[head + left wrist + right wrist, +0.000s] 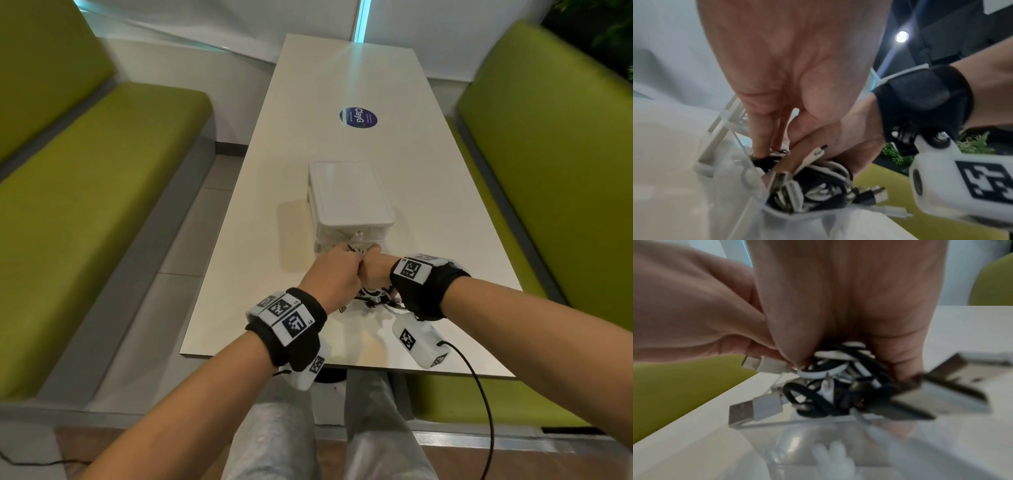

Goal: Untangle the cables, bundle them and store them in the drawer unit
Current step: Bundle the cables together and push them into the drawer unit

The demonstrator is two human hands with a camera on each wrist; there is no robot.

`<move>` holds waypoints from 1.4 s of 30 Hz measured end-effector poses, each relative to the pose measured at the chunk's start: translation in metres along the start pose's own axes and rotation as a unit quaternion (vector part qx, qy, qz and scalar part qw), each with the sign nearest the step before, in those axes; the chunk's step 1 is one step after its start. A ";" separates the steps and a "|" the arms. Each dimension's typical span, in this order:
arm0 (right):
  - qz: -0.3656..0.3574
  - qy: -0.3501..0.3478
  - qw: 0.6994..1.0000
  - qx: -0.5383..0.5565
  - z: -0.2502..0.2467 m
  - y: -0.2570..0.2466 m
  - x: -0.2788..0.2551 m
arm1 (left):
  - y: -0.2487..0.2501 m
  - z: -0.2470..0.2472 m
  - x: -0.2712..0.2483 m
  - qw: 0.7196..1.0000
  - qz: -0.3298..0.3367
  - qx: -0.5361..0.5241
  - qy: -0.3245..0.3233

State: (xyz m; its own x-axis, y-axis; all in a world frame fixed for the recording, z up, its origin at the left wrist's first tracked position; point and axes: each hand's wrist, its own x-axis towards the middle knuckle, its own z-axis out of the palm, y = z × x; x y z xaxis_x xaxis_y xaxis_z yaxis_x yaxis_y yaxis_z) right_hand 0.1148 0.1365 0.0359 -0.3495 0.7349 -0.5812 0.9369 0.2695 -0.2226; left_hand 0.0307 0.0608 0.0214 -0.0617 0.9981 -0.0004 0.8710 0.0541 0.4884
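Observation:
The white drawer unit (349,202) stands mid-table, and its clear drawer (818,434) (748,186) is pulled out toward me. My two hands meet just in front of it. My right hand (373,260) (846,344) grips a coiled bundle of black and white cables (838,369) (818,188) and holds it down inside the drawer. My left hand (342,263) (777,142) reaches in from the left. Its fingertips (760,152) press on the cables, and it pinches a white connector (760,364). USB plugs (744,410) stick out over the drawer's front wall.
The long white table (308,137) carries a round blue sticker (358,117) beyond the unit. Green benches (102,192) (548,171) flank it on both sides. A black camera lead (479,394) hangs from my right wrist past the near table edge (342,365).

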 end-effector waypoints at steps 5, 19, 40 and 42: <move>-0.005 -0.024 0.998 0.060 -0.004 0.004 -0.001 | -0.009 -0.007 0.002 0.998 0.014 -0.017 -0.050; -0.096 -0.218 0.948 0.210 -0.016 0.037 -0.014 | 0.007 -0.004 0.006 0.984 0.007 0.064 -0.166; -0.220 0.013 0.960 0.172 0.010 0.070 -0.007 | 0.019 0.036 0.018 0.962 -0.067 0.224 -0.142; -0.228 0.017 0.961 0.156 0.013 0.071 -0.009 | 0.019 0.035 0.018 0.964 -0.072 0.217 -0.139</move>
State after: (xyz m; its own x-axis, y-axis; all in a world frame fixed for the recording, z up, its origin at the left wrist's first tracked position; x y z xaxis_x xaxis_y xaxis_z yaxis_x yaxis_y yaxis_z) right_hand 0.1844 0.1413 0.0150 -0.7177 0.6060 -0.3430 0.6369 0.3722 -0.6752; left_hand 0.0631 0.0804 0.0006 -0.1166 0.9457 -0.3034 0.9886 0.1396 0.0554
